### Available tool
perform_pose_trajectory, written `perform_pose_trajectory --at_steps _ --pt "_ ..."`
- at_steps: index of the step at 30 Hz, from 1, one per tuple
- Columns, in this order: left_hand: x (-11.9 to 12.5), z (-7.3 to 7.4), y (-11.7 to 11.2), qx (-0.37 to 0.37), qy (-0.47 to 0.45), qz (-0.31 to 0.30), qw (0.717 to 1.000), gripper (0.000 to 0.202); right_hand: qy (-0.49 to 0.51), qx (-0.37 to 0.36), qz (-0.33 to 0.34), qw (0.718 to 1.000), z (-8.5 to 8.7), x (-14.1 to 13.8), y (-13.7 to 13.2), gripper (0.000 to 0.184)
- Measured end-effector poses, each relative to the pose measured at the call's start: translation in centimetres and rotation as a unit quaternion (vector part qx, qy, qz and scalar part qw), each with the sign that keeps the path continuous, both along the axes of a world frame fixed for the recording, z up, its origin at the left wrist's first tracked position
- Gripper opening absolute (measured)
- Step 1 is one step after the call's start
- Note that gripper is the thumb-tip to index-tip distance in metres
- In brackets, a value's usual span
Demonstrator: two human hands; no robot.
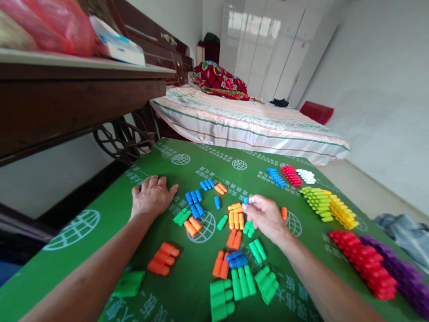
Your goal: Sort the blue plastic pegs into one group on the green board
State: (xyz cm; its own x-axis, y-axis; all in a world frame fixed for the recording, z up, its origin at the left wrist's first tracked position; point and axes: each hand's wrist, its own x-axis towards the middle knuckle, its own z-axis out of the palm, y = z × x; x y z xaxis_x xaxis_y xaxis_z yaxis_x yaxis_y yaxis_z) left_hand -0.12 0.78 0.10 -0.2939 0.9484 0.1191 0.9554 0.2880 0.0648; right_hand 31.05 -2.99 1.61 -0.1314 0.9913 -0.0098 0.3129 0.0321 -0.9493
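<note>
My right hand (264, 214) pinches a small blue plastic peg (246, 200) between thumb and fingertips, just above the board. Below it are orange pegs (236, 220) and a green pair (249, 228), partly hidden by my fingers. An orange peg (283, 213) shows behind the hand. My left hand (152, 197) rests flat on the green board (127, 203), thumb apart, holding nothing. To its right lie blue peg groups (193, 197), a lone blue peg (217, 202), a green group (181, 216) and an orange pair (193, 226).
Nearer me lie green clusters (243, 282) and orange ones (163, 258). Along the right side stand rows of red (363, 264), purple (398, 275), yellow (342, 210) and lime pegs (317, 203). A wooden table (83, 89) overhangs at left; a bed (248, 118) stands beyond.
</note>
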Motion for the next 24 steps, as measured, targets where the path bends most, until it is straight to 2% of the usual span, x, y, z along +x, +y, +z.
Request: perform_pose_trajectory --at_steps 5,10,16,24 --pt "0.0 0.1 -0.1 0.004 -0.003 -0.001 1.0 0.069 -0.093 -0.024 0.009 0.995 -0.1 3.1 0.3 0.028" --pt "0.2 0.1 0.0 0.013 -0.007 -0.001 1.0 0.069 -0.184 -0.058 0.058 0.98 0.6 5.1 -1.7 0.027" --pt "0.0 -0.5 0.2 0.017 -0.001 -0.005 1.0 0.068 -0.225 -0.062 0.124 0.965 0.4 5.6 -4.1 0.024" --pt "0.2 -0.1 0.0 0.018 -0.009 -0.003 1.0 0.066 -0.394 -0.029 0.118 0.911 0.9 5.5 -4.7 0.024"
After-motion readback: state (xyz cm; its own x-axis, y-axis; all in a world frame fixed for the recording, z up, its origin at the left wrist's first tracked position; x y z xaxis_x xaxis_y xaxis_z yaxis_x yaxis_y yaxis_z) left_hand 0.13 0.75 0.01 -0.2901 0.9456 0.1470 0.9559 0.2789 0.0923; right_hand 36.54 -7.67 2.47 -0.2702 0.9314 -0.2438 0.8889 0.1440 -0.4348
